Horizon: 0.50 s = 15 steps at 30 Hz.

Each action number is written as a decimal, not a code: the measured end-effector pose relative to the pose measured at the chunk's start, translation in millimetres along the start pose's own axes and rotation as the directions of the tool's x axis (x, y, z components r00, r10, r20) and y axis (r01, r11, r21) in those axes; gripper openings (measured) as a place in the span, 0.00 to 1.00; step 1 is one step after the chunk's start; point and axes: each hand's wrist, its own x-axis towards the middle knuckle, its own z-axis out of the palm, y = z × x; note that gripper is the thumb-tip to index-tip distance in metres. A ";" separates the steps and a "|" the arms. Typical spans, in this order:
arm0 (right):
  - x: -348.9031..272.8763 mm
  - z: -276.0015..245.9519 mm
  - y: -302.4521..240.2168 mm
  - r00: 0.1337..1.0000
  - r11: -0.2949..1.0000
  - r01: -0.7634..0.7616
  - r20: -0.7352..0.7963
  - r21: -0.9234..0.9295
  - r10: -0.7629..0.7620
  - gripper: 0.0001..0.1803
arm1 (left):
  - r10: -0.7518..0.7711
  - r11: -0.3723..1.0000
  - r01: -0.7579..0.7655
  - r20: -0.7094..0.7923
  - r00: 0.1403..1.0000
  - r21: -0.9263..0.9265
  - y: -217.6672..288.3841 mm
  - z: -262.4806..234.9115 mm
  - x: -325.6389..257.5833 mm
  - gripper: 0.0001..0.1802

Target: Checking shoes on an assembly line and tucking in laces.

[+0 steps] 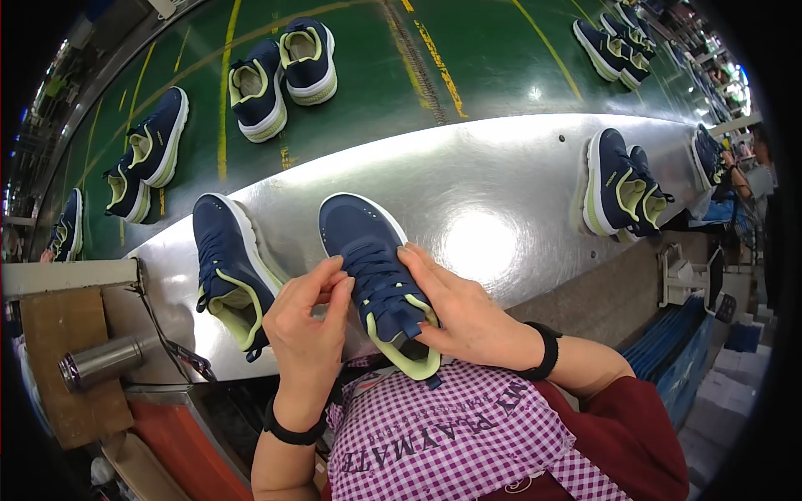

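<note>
A navy sneaker [363, 225] with navy laces, a lime-green lining and a white sole lies on the metal ledge before me, toe pointing away. My right hand [468, 313] grips it along the right side, thumb near the tongue and fingers by the laces. At the shoe's left edge, my left hand [309, 313] pinches thumb and forefinger together beside the lacing; whatever is between the fingertips is too small to make out. Just left of that hand rests a second matching sneaker [230, 259], its opening toward me.
Beyond the ledge [518, 184] runs a green conveyor belt [359, 83] carrying several pairs of matching sneakers [307, 63]. Another pair [616, 184] stands on the ledge at the right. A metal flask [102, 364] lies at the lower left beside a cardboard sheet [67, 326].
</note>
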 end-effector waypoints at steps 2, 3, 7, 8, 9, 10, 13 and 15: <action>2.3 0.3 -3.5 1.000 1.000 -0.005 0.006 -0.009 0.005 0.41 | 0.036 0.997 -0.039 0.037 0.999 0.071 1.3 -4.3 2.7 0.14; 2.9 0.5 -4.3 1.000 1.000 -0.006 0.011 -0.018 0.007 0.41 | 0.072 0.987 -0.081 0.074 0.995 0.141 1.8 -6.6 4.8 0.14; 2.4 1.9 -5.7 1.000 1.000 0.005 0.009 -0.015 -0.005 0.41 | -0.058 0.995 0.043 0.162 0.985 0.095 6.5 -12.0 18.2 0.14; 2.9 2.4 -6.6 1.000 1.000 -0.003 0.014 -0.005 0.003 0.41 | -0.025 0.993 0.005 0.165 0.986 0.116 4.9 -11.8 19.6 0.15; 3.1 3.1 -7.5 1.000 1.000 -0.011 0.019 0.005 0.011 0.41 | 0.009 0.990 -0.032 0.169 0.986 0.136 4.4 -11.6 20.2 0.15; 2.6 3.8 -7.9 1.000 1.000 -0.016 0.014 0.006 0.015 0.41 | 0.012 0.990 -0.036 0.175 0.985 0.136 5.0 -11.5 20.3 0.15; 0.9 6.6 -9.2 1.000 1.000 -0.014 0.007 -0.003 0.014 0.41 | 0.130 0.960 -0.160 0.140 0.982 0.231 7.0 -11.2 18.4 0.17; 0.1 9.1 -10.1 1.000 1.000 -0.020 -0.011 0.003 0.020 0.40 | 0.274 0.872 -0.293 0.105 0.956 0.392 7.5 -10.6 16.9 0.17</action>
